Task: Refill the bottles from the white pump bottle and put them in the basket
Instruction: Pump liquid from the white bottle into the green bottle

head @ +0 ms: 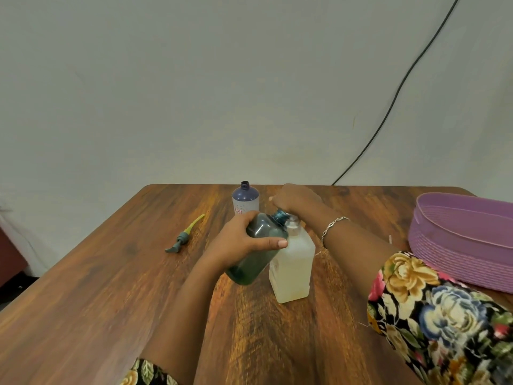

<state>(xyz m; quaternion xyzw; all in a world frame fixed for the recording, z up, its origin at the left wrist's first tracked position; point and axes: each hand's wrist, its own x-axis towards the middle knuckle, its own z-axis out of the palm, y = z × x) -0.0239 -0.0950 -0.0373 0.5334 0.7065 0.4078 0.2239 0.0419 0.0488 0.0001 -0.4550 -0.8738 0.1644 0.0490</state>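
Behind left hand (241, 244) clasping green bottle (251, 269), purple bottle (245, 198); right hand (294, 198) seemingly curled atop white pump bottle (291, 270).

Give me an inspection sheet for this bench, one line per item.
Surface: wooden table, no spills seen.
Job's things: green bottle tilted, neck at white pump bottle; blue bottle uncapped, upright; purple basket, visible part holds no bottles.
Clutter: loose pump head lying flat.
Grips: left hand holds green bottle; right hand over pump top, fingers hidden.
Cables: black cable down wall.
Surroundings: plain wall.
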